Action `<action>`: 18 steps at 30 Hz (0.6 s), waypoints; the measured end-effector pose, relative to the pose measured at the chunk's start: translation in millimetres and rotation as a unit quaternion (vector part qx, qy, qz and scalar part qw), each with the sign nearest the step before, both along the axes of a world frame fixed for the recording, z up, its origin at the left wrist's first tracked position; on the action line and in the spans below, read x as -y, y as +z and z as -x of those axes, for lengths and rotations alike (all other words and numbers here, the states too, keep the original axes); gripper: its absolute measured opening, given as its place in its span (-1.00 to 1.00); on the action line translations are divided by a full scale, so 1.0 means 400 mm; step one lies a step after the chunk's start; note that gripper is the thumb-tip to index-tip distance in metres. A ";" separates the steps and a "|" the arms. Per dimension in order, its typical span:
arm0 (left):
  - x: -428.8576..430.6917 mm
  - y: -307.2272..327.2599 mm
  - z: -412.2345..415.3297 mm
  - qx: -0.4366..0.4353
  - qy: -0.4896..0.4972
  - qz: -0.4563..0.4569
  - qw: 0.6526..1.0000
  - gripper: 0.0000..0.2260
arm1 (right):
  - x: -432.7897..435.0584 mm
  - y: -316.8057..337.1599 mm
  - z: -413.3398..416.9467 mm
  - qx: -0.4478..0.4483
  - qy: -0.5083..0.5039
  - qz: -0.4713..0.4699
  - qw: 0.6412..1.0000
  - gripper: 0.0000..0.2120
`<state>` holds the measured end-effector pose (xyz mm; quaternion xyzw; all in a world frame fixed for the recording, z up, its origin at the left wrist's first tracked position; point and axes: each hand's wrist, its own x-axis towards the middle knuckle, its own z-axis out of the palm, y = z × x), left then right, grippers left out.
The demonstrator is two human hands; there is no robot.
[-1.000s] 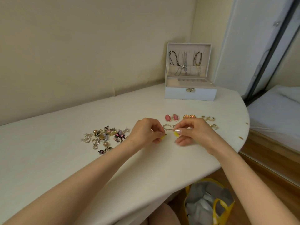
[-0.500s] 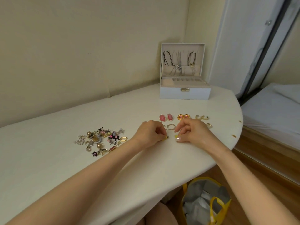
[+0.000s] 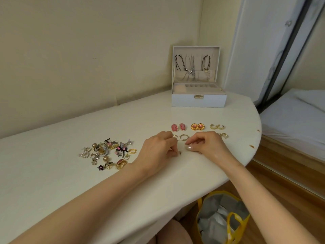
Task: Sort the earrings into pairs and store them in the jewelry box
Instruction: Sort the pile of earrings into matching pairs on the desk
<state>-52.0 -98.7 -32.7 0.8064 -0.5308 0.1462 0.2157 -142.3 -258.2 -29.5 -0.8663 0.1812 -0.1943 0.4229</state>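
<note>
Centrally, just right of mid-frame: left hand (image 3: 156, 147) and right hand (image 3: 208, 145) low over the white table (image 3: 70, 173), knuckles up, fingertips nearly meeting. Forearms in from the lower left and lower right corners. Left hand's fingers curled under, thumb and forefinger pinching a small dark-and-gold earring piece (image 3: 180, 153) right at the tabletop. Right hand's fingers curled as well, thumb with its pale nail pointing toward the left hand. Cannot tell whether anything sits between those fingertips.

Directly above the hands in the frame, sorted earrings in two rows. Upper row, three pairs, each side by side:
- two pink oval earrings (image 3: 182, 126)
- two round gold earrings (image 3: 194, 127) with pink centres
- two gold hoops (image 3: 213, 127)

Lower row partly hidden behind the knuckles. One thin hoop (image 3: 184, 137) showing in the gap above the two hands, a sliver of another beside the left knuckles. More gold pieces (image 3: 223, 135) just right of the right hand, count unclear.

Left of the left hand and near it, one heap of unsorted earrings (image 3: 109, 154), too tangled to count.

Upper centre-right, well apart from both hands, one white jewelry box (image 3: 198, 101), lid upright, necklaces (image 3: 191, 71) hanging inside the lid. Lower right, below the table edge, one yellow bag (image 3: 233, 224).
</note>
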 end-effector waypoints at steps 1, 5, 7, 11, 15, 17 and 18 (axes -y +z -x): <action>-0.004 0.000 -0.003 -0.019 0.002 0.005 1.000 -0.92 | 0.002 0.000 0.002 -0.001 0.005 -0.014 1.000 -0.81; -0.001 0.011 -0.016 -0.110 0.007 0.030 0.993 -0.90 | 0.003 0.002 0.002 -0.003 0.012 -0.033 0.999 -0.83; 0.008 0.014 -0.022 -0.120 -0.005 -0.021 0.993 -0.86 | 0.002 0.004 0.003 -0.006 0.015 -0.034 0.999 -0.87; 0.015 0.013 -0.020 -0.135 -0.016 -0.066 0.988 -0.86 | 0.001 0.004 0.004 -0.010 0.014 -0.024 1.000 -0.88; 0.030 0.017 -0.014 -0.154 0.019 -0.058 0.986 -0.83 | -0.001 0.000 -0.001 0.002 0.004 -0.034 0.999 -0.81; 0.042 0.021 -0.015 -0.180 0.044 -0.056 0.981 -0.78 | -0.002 -0.005 -0.004 0.011 -0.001 -0.034 0.999 -0.79; 0.047 0.022 -0.016 -0.189 0.058 -0.056 0.979 -0.75 | -0.003 -0.008 -0.006 0.012 -0.004 -0.027 1.000 -0.80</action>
